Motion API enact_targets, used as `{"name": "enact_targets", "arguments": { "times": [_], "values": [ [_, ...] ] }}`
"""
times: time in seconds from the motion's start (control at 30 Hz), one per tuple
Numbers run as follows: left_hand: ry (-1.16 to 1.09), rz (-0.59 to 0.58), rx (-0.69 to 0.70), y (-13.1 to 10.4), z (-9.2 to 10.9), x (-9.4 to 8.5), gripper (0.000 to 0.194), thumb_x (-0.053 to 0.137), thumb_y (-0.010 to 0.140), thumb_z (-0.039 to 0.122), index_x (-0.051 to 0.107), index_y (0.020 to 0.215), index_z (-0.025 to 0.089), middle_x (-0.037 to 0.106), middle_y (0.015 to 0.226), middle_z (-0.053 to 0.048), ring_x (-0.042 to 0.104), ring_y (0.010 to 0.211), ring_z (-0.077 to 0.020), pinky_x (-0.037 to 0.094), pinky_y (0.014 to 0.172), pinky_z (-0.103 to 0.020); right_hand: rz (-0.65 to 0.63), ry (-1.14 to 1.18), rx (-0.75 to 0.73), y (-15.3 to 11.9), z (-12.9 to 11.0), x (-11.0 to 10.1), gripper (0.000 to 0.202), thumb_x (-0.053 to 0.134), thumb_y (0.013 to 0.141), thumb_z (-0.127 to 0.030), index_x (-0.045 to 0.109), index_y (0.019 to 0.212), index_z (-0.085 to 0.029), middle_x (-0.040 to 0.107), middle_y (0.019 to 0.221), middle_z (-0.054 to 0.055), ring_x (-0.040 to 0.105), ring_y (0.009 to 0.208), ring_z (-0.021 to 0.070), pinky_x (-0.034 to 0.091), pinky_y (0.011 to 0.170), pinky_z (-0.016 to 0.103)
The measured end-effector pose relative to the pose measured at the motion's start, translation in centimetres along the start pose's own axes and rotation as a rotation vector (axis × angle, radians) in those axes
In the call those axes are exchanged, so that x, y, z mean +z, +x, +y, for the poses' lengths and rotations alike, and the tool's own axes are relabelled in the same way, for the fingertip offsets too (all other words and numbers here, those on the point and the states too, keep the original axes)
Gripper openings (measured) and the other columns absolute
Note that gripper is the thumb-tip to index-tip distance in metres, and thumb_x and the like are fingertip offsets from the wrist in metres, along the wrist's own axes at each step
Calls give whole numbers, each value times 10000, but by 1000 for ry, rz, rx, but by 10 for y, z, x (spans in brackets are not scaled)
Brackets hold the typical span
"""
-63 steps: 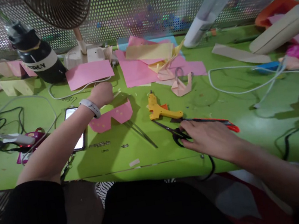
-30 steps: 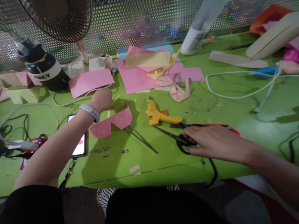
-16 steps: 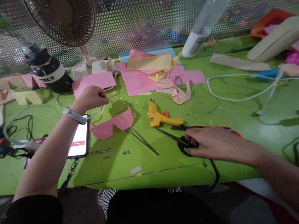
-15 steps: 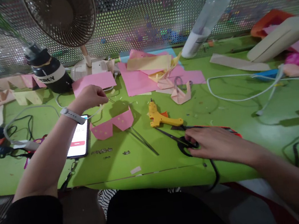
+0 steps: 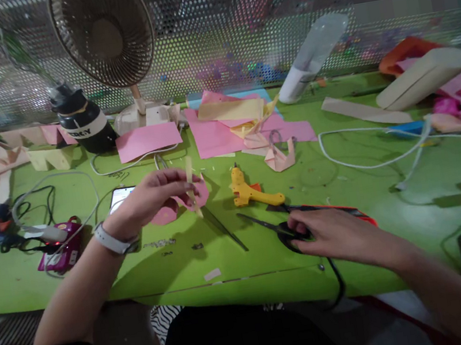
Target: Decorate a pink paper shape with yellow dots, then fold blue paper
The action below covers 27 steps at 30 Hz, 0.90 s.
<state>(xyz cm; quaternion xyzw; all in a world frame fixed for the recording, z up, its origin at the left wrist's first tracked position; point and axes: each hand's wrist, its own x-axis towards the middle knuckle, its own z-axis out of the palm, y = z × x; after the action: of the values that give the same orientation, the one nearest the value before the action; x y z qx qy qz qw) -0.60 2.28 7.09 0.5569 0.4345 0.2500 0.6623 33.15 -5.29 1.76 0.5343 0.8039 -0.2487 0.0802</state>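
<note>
My left hand (image 5: 164, 193) pinches a narrow pale yellow paper strip (image 5: 189, 170), held upright over the table. Below it lies a pink paper mask (image 5: 165, 215), partly covered by the hand. Metal tweezers (image 5: 227, 231) rest beside the mask, slanting toward the table's front. My right hand (image 5: 323, 232) is closed on the black handles of a pair of scissors (image 5: 260, 223), whose blades point left. A yellow glue gun (image 5: 253, 190) lies just beyond the scissors. Small shiny pieces (image 5: 161, 243) are scattered in front of the mask.
Sheets of pink paper (image 5: 206, 132) and folded scraps lie at the back. A fan (image 5: 106, 37) stands by a black jar (image 5: 93, 133). A phone (image 5: 118, 197) is partly under my left arm. A white cable (image 5: 356, 166) loops at the right; a purple power strip (image 5: 65, 251) sits left.
My left hand has come right and nearer, over the pink mask, and a yellow paper strip now shows in its fingers. The right hand remains on the scissors. The view has shifted slightly.
</note>
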Motion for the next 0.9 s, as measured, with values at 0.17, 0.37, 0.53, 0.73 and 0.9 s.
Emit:
{"name": "enact_targets", "arguments": {
  "times": [0.17, 0.37, 0.53, 0.73, 0.9],
  "values": [
    [12, -294, -89, -13, -30, 24, 222, 623, 889, 303, 716, 1032, 162, 646, 715, -1, 521, 537, -57, 343, 462, -185, -15, 79, 41, 3, 4, 4, 125, 582, 809, -333, 607, 808, -210, 681, 725, 17, 624, 647, 197, 410, 595, 300],
    [8, -261, -86, -15, -51, 28, 283, 564, 930, 383, 710, 1019, 157, 509, 575, 51, 428, 492, -58, 327, 486, -199, -108, 574, 91, 0, 3, 4, 247, 625, 754, -433, 573, 820, -200, 589, 608, -15, 562, 562, 144, 438, 520, 260],
    [0, -270, -82, -13, -59, 28, 304, 552, 931, 421, 653, 865, 142, 648, 796, -21, 563, 633, -80, 433, 607, -220, -220, 1002, 85, 10, -14, 4, 399, 778, 664, -472, 531, 797, -189, 611, 661, -5, 565, 584, 117, 483, 482, 222],
    [-9, -206, -75, -14, -67, 33, 292, 540, 939, 381, 648, 1106, 167, 520, 657, 44, 477, 532, -76, 406, 545, -223, -272, 1147, 71, 28, -26, 0, 466, 821, 630, -507, 527, 790, -182, 601, 634, -21, 545, 521, 83, 455, 407, 171],
    [-37, -216, -49, -14, -69, 32, 233, 524, 939, 309, 688, 1035, 174, 629, 894, -36, 580, 814, -127, 452, 758, -260, -267, 1130, 61, 35, -30, 0, 474, 826, 611, -522, 550, 783, -178, 618, 640, -14, 551, 534, 89, 464, 416, 179]
  ]
}}
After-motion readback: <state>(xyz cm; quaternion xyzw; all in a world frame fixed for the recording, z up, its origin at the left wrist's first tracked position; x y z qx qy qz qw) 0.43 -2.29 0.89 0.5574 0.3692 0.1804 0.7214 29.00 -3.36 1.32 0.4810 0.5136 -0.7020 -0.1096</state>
